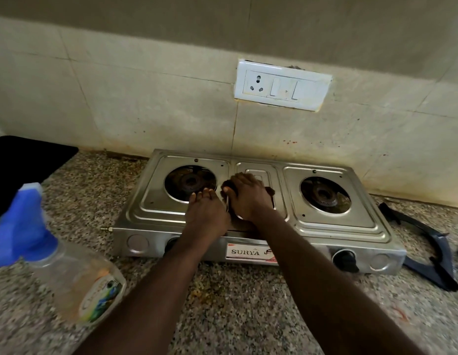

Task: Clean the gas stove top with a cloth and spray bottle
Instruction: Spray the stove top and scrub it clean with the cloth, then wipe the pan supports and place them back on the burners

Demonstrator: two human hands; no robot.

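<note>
**Countertop: surface and load**

Speckled granite countertop [235, 316], butting a tiled wall at 12 o'clock. At centre, a two-burner stainless gas stove [284, 219] sits directly on it. At 8 o'clock, a clear spray bottle [76, 285] with a blue trigger head. At 10 o'clock, a flat black item [25, 170], unidentifiable. At 3 o'clock, a dark pan support [428, 252]. Brownish staining [205, 290] just in front of the stove.

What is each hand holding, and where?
Right hand grips the dark cloth by its bunched middle; left hand holds nothing, resting flat on the gas stove.
</note>
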